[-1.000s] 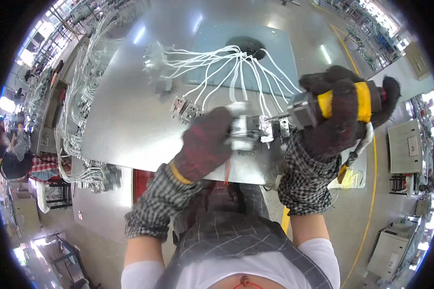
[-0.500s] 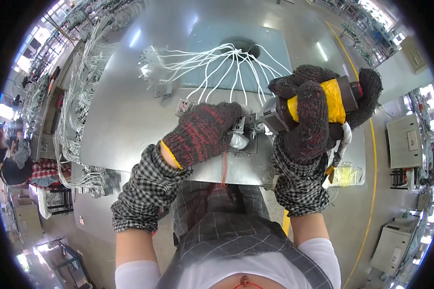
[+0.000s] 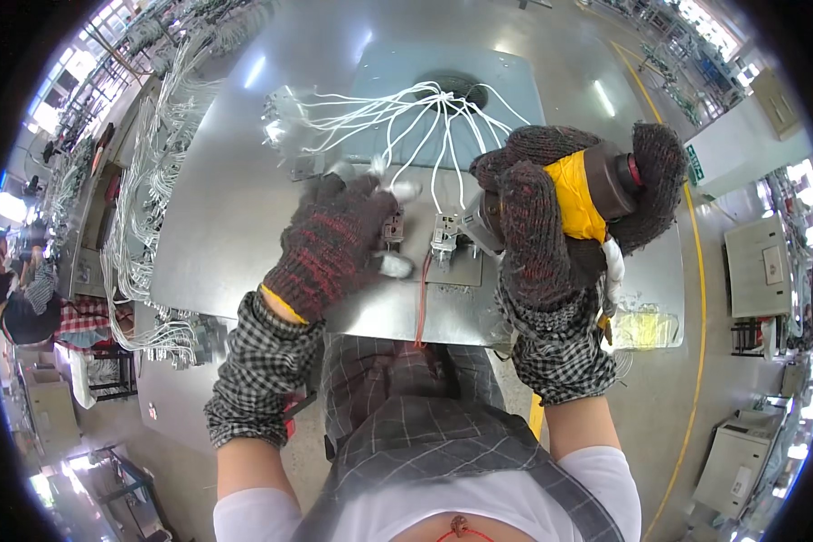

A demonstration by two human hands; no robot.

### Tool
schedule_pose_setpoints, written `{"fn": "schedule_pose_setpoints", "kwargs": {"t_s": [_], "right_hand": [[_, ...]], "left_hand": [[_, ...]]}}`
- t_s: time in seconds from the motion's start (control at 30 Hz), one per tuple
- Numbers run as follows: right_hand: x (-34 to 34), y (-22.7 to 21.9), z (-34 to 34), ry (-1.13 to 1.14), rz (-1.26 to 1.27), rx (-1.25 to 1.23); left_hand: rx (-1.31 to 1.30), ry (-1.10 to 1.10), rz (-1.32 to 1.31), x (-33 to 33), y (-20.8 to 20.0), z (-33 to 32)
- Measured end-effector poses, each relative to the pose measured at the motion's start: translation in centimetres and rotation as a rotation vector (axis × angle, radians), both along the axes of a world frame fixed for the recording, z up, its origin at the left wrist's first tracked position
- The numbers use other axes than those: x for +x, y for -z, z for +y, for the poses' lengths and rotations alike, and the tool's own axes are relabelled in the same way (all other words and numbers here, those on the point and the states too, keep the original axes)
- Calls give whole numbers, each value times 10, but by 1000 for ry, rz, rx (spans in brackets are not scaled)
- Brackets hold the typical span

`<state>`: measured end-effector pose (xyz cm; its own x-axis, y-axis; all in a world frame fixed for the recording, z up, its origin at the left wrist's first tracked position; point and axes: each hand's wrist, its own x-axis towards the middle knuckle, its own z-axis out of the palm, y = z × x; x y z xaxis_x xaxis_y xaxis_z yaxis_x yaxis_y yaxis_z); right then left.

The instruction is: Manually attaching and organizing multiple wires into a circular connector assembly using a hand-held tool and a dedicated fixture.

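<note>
My left hand, in a dark red-flecked knit glove with white-wrapped fingertips, is left of the work spot. Its thumb and fingers are spread and slightly blurred. In the gap between them shows a small metal-and-white wired part; whether the glove touches it is unclear. A similar part sits by a small metal plate, with a white wire running up from it. My gloved right hand is wrapped round a dark hand tool bound with yellow tape, its grey head close beside the second part.
White wires fan out from a dark round hole in the metal table. Several wired parts lie in a cluster at the left. A red cord hangs over the front edge. A clear tray is at right, wire bundles far left.
My left hand has moved left, off the part by the plate, and its fingers have spread. My right hand has shifted a little left with the tool.
</note>
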<state>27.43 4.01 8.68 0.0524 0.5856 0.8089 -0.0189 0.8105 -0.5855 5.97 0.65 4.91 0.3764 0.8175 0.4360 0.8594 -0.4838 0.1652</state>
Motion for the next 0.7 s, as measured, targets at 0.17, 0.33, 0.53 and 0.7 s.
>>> {"fn": "schedule_pose_setpoints", "kwargs": {"t_s": [0.17,0.33,0.53,0.7], "right_hand": [[-1,-5,2,-94,110,-20],[2,-12,7,-177,238,-30],[32,-23,30,-121,341,118],[19,-20,25,-68,369,55]], "left_hand": [[-125,69,22,-6,16,16],[-86,149,-24,-13,23,25],[12,350,-324,24,3,29],[-26,225,-421,26,-1,18]]}}
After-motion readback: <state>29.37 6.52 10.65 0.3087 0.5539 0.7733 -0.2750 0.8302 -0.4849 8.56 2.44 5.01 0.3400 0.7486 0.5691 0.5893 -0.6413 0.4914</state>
